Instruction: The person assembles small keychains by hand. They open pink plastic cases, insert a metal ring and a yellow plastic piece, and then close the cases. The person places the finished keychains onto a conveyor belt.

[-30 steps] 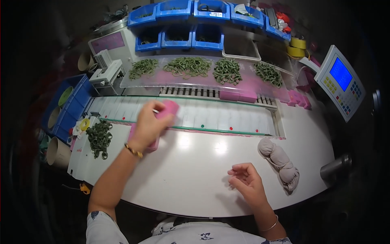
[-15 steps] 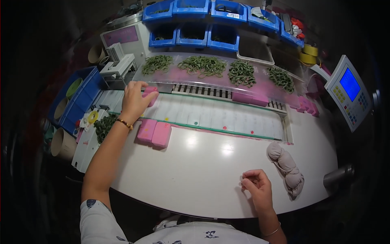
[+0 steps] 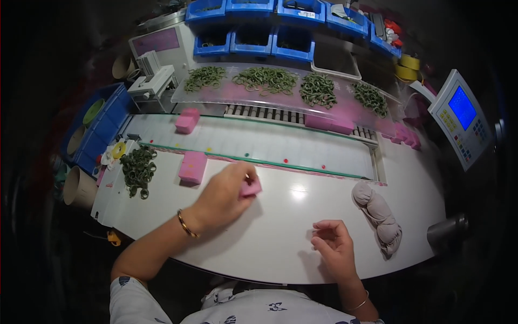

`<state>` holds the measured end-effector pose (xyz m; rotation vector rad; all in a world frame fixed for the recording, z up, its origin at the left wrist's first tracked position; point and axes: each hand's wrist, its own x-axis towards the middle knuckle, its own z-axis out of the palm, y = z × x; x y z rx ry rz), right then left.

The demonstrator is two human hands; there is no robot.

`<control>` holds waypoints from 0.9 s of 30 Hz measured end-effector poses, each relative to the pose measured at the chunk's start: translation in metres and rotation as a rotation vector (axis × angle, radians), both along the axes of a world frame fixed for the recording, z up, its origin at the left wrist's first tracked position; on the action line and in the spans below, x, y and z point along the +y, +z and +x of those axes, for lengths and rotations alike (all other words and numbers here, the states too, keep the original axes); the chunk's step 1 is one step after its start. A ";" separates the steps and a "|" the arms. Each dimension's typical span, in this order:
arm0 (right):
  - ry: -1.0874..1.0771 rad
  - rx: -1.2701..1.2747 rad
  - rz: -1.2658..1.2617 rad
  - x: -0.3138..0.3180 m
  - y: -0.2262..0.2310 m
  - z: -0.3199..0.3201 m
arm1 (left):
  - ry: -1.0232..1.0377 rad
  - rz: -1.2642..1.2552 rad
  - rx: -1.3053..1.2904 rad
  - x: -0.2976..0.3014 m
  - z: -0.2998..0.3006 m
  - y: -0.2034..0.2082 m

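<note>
My left hand (image 3: pixel 224 197) is closed around a pink block-shaped bundle (image 3: pixel 251 189) over the middle of the white table. Most of that bundle is hidden behind my fingers. My right hand (image 3: pixel 334 245) hovers near the front edge, fingers curved and apart, with nothing in it. Left of my left hand, a second pink block (image 3: pixel 192 167) sits on the table beside the belt. A third pink block (image 3: pixel 187 121) rests on the white conveyor belt (image 3: pixel 232 139), toward its left end.
Green rubber bands (image 3: pixel 264 80) lie in several piles on a clear shelf behind the belt, with another pile (image 3: pixel 138 168) at left. Blue bins (image 3: pixel 294 43) line the back. At right are a grey knotted cloth roll (image 3: pixel 377 216), a dark cylinder (image 3: pixel 448 229) and a keypad display (image 3: pixel 461 119).
My left hand has left the block on the belt and come right and nearer, now gripping a pink block. Of two pink blocks on the table, one remains in place. My right hand shifted slightly left.
</note>
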<state>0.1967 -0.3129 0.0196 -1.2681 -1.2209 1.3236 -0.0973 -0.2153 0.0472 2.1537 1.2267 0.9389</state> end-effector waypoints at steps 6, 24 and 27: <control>0.019 -0.487 0.685 0.008 0.018 -0.016 | -0.199 -0.250 -0.285 -0.044 0.068 -0.004; 0.174 -0.825 0.991 0.025 0.012 -0.013 | -0.383 -0.337 -0.370 -0.026 0.051 -0.015; 0.154 -0.887 1.073 0.027 0.014 -0.015 | -0.228 -0.419 -0.519 -0.032 0.060 -0.027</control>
